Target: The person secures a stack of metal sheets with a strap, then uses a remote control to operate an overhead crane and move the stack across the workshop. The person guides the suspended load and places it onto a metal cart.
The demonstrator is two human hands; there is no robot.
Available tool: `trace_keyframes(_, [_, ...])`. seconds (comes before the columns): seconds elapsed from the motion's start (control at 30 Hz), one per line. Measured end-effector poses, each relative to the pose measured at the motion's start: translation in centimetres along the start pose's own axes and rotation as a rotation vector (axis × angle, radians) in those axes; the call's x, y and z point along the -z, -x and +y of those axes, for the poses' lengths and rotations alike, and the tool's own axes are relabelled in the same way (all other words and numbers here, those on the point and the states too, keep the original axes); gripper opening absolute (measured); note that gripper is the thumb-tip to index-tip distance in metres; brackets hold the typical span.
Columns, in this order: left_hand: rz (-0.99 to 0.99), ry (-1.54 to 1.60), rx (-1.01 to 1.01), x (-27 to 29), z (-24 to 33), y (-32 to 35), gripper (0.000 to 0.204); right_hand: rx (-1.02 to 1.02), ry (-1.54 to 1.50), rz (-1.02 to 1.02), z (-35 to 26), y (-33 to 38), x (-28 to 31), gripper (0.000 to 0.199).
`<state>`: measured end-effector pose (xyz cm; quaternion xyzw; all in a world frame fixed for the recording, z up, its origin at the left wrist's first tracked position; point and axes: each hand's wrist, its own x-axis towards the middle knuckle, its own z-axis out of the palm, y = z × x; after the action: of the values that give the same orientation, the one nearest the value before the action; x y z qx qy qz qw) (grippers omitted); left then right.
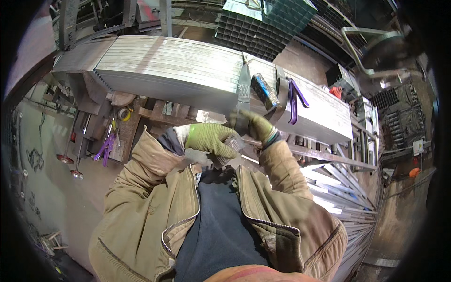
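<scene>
Both of my hands wear green work gloves and are in front of a stack of long pale metal bars. My left hand (212, 140) is closed, palm inward, around a crumpled, see-through thing (233, 144) that looks like plastic; its kind is unclear. My right hand (259, 126) is curled at the lower end of a grey flat strap (243, 89), which hangs over the stack's near face. The strap's end is partly hidden by my fingers. On the stack (174, 66), just right of the strap, lie a blue-and-black box (265, 92) and a purple-handled tool (295, 101).
A yellow tape roll (124, 114) and purple-handled pliers (107, 146) are at the left, below the stack. Square tubes (268, 28) are bundled beyond it. Loose metal lengths (338, 188) spread at the right, and a bent metal handle (359, 51) juts in upper right.
</scene>
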<state>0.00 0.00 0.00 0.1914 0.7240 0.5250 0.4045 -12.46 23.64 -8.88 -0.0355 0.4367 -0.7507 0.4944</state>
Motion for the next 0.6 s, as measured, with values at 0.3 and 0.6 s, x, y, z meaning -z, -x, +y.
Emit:
trace_keyframes(0.3, [-0.114, -1.134, 0.238, -0.3, 7.6, -3.5, 0.043, 0.112, 0.902, 0.129, -1.5, 1.2, 1.1, 0.026])
trace_keyframes(0.6, [0.688, -1.480, 0.015, 6.5, 10.8, -6.7, 0.025, 0.292, -0.234, -0.304, -5.9, -1.8, -1.5, 0.035])
